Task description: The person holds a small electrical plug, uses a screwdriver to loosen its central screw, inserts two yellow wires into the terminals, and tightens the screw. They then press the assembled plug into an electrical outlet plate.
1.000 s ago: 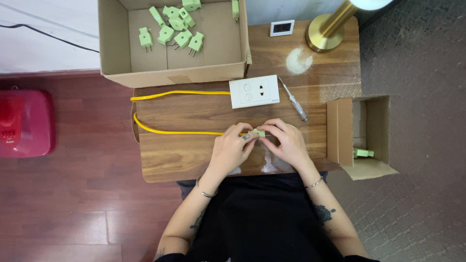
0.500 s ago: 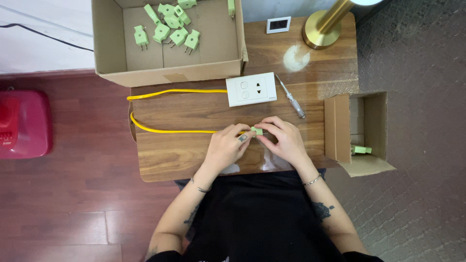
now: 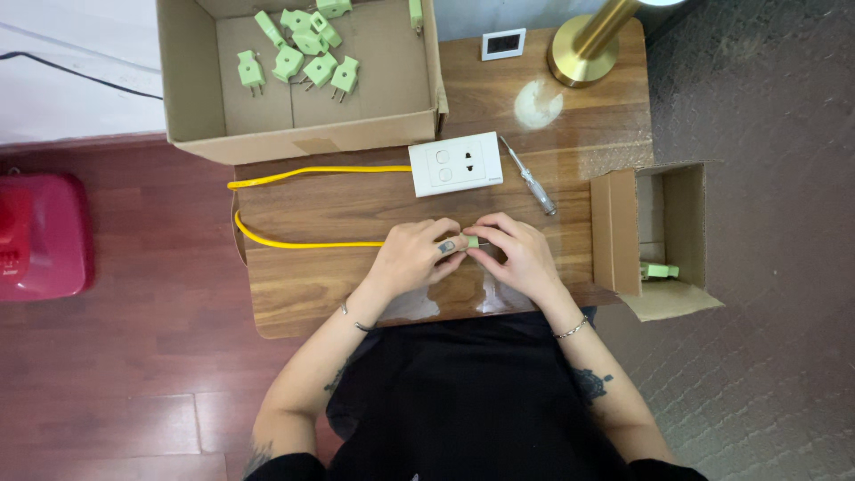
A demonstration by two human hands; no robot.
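Yellow cable [image 3: 303, 242] runs across wooden tabletop [image 3: 303, 294] into left hand [image 3: 414, 258], grip closed around its end. Small green plug [image 3: 471, 241] pinched between both hands at tabletop centre. Right hand [image 3: 521, 258] grip closed on plug. White socket plate [image 3: 455, 164], screwdriver [image 3: 529, 176] behind; small carton [image 3: 663, 240] rightmost.

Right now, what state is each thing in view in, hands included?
Left hand: closed on the green plug, at the cable's end.
Right hand: pinching the same plug.
Green plug: held between both hands above the table.
Yellow cable: looped on the table.
White socket plate: flat, face up.
Screwdriver: lying untouched.
Large cardboard box: open, loose green plugs inside.
Small cardboard box: open, one plug inside.
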